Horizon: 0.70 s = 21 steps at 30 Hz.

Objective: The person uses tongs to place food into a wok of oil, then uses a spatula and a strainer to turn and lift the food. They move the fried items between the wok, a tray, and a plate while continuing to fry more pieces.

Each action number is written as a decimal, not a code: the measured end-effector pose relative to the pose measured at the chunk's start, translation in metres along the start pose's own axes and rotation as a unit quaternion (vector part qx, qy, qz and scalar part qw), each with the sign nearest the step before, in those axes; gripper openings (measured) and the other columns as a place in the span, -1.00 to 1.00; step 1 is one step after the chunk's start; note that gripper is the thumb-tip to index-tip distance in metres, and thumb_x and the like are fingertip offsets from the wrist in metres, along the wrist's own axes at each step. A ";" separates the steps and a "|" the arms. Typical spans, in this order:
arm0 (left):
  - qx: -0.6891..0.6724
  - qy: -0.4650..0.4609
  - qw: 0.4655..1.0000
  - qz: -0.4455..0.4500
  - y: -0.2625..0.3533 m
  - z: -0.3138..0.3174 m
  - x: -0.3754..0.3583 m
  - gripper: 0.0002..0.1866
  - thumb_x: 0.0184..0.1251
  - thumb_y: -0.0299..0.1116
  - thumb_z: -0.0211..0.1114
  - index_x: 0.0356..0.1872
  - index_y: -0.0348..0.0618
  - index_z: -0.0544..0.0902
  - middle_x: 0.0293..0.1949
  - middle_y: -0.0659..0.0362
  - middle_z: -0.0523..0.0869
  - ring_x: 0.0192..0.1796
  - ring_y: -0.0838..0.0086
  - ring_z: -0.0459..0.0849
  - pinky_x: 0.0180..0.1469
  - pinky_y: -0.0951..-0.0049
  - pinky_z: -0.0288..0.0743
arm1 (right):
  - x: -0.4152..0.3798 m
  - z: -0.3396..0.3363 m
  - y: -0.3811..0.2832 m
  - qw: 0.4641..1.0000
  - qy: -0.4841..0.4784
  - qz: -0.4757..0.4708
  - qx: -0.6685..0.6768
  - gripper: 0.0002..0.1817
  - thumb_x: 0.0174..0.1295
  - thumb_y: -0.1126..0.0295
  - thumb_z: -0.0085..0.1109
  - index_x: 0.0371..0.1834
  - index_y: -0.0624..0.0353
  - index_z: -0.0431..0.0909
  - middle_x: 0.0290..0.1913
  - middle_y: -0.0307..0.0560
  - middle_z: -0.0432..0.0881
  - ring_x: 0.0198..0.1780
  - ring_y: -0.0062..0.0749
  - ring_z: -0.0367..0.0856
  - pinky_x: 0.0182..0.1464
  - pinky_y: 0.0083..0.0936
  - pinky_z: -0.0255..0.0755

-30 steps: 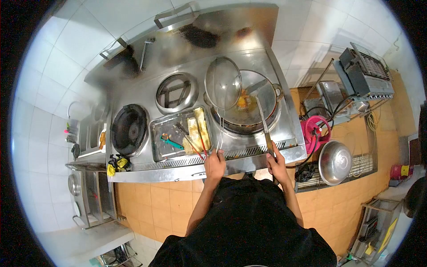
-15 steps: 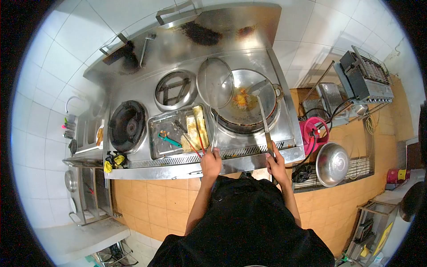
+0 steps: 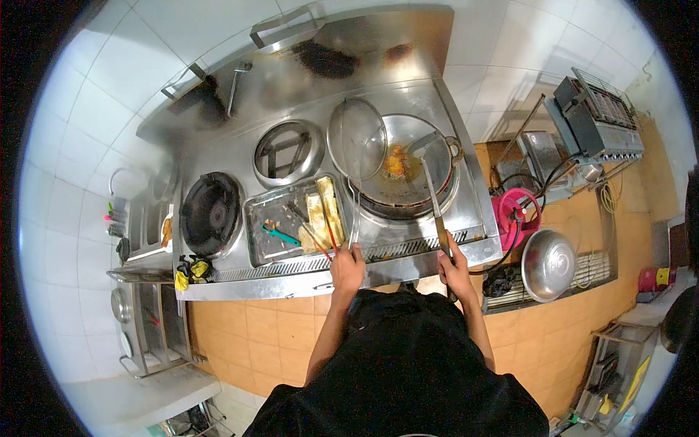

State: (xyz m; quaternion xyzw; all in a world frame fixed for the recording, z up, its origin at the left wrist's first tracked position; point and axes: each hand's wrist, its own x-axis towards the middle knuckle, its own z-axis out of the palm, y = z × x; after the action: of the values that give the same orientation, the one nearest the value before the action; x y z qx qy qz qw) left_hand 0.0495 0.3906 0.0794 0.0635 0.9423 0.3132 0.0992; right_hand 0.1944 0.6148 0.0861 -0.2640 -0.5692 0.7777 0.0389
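Observation:
My left hand [image 3: 348,268] is closed around the handle of a round mesh strainer [image 3: 355,138], which hangs over the left rim of a wok [image 3: 375,191]. In my right hand [image 3: 455,269] is the wooden grip of a long metal spatula [image 3: 431,182], its blade in the wok. Orange-brown food [image 3: 397,162] sits in oil at the wok's bottom, left of the blade. Beside my left hand lies a metal tray [image 3: 273,207] with pale yellow rectangular pieces [image 3: 318,211], a turquoise-handled tool [image 3: 280,234] and thin red-ended sticks [image 3: 331,227].
Left of the wok, the steel stove [image 3: 218,156] has a blackened burner [image 3: 211,213] and a ring-shaped burner [image 3: 289,154]. A yellow and black cloth [image 3: 191,271] rests at its front left corner. On the right stand a pink bucket [image 3: 502,211] and an upturned metal bowl [image 3: 549,266].
The strainer has shifted slightly right over the wok. The spatula stays in the wok with little movement, and the camera view has shifted slightly.

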 end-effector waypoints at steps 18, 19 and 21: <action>0.014 0.005 0.999 0.045 -0.009 -0.021 0.024 -0.65 0.45 -0.18 0.08 -0.13 -0.31 0.63 -0.46 -0.23 0.68 -0.32 -0.19 0.67 -0.24 -0.06 0.48 | 0.015 0.020 0.017 0.984 0.034 -0.084 -0.156 -0.41 0.49 0.30 -0.01 0.53 0.22 0.13 0.37 0.17 0.43 0.37 -0.28 0.37 0.39 -0.46 0.17; 0.016 0.005 0.999 0.047 -0.010 -0.023 0.025 -0.65 0.45 -0.18 0.08 -0.13 -0.31 0.63 -0.46 -0.23 0.68 -0.32 -0.19 0.67 -0.24 -0.06 0.48 | 0.016 0.022 0.016 0.984 0.041 -0.082 -0.156 -0.41 0.49 0.30 -0.02 0.53 0.21 0.14 0.35 0.16 0.45 0.34 -0.29 0.39 0.37 -0.47 0.20; 0.000 -0.009 0.999 0.042 -0.013 -0.027 0.028 -0.66 0.45 -0.19 0.08 -0.13 -0.32 0.62 -0.48 -0.21 0.68 -0.34 -0.18 0.67 -0.25 -0.05 0.48 | 0.018 0.026 0.015 0.984 0.048 -0.075 -0.153 -0.42 0.49 0.29 -0.02 0.53 0.20 0.14 0.32 0.12 0.48 0.27 -0.34 0.43 0.32 -0.48 0.24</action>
State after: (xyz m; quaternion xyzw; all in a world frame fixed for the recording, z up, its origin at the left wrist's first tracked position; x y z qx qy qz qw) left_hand 0.0153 0.3699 0.0886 0.1058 0.9379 0.3166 0.0941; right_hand 0.1712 0.5937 0.0711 -0.2603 -0.6971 0.6628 0.0830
